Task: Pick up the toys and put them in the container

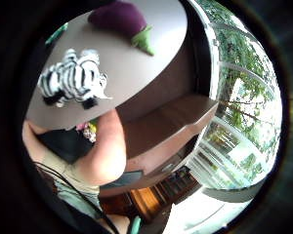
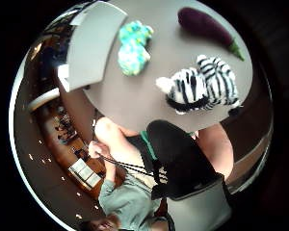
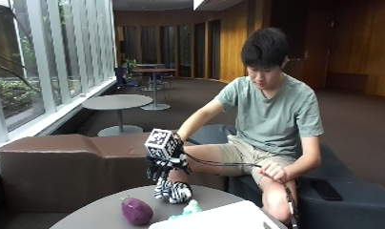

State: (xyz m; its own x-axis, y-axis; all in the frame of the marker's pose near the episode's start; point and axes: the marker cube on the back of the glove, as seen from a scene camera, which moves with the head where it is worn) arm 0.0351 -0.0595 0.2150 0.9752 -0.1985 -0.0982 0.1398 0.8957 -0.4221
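My gloved right hand (image 3: 165, 168) hangs over the round grey table (image 3: 91, 215), fingers pointing down and relaxed just above a striped zebra plush (image 3: 172, 191). It holds nothing. The zebra (image 2: 202, 86) (image 1: 75, 80) lies on the table near the edge by the person's knees. A purple eggplant plush (image 3: 136, 211) (image 2: 204, 26) (image 1: 119, 19) lies farther across the table. A teal and yellow plush (image 3: 191, 208) (image 2: 133, 45) sits beside the white container (image 3: 217, 218) (image 2: 94, 43), whose inside is not visible.
The person sits on a dark seat with bare knees (image 1: 107, 151) against the table's edge. A brown upholstered bench (image 3: 59, 162) stands behind the table along the windows. A black phone (image 3: 326, 189) lies on the seat.
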